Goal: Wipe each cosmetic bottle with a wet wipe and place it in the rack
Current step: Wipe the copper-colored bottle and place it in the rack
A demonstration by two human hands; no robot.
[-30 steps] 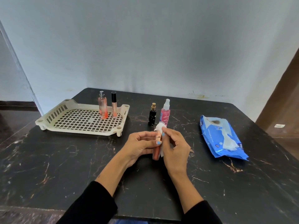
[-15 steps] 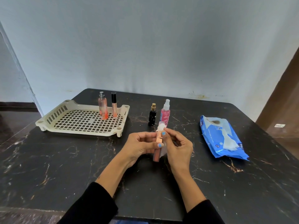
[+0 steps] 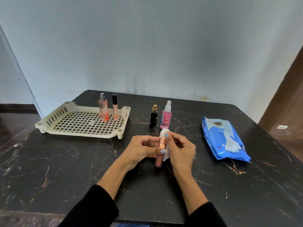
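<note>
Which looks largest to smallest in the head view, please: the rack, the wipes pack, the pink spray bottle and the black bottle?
1. Rack
2. Wipes pack
3. Pink spray bottle
4. Black bottle

The two bottles stand side by side at similar depth, so their order is fair.

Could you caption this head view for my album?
Left hand holds a tube while right hand wipes it.

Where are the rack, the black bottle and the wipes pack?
rack [image 3: 49, 123]: head view, on its near-left rim.
black bottle [image 3: 153, 117]: head view, on the middle of its body.
wipes pack [image 3: 218, 136]: head view, on its blue top face.
</note>
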